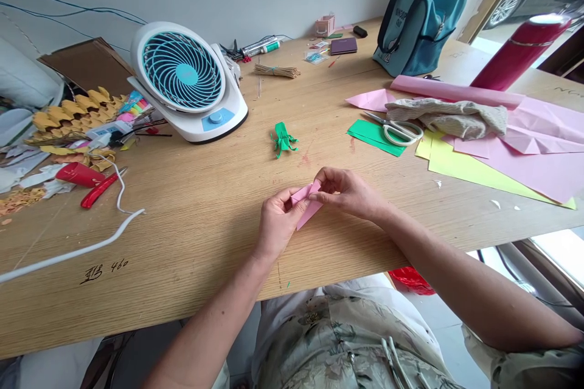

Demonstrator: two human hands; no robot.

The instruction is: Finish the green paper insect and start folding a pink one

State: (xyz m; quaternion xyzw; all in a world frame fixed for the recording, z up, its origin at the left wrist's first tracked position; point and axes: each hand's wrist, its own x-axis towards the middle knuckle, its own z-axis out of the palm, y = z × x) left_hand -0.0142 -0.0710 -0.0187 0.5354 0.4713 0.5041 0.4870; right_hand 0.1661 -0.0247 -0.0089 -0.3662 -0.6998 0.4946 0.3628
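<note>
My left hand [278,219] and my right hand [349,191] pinch a small folded piece of pink paper [306,203] from both sides, just above the wooden table [191,219] near its front edge. The left fingers grip its lower left end, the right fingers its upper right end. Beyond the hands, a finished green folded paper figure [283,138] lies on the table.
A white and teal desk fan [187,82] stands at back left, with yellow paper pieces, a red knife and a white cable beside it. Scissors [396,129] rest on green paper at right, near a cloth, pink and yellow sheets, a teal bag [417,27] and a red flask [520,51].
</note>
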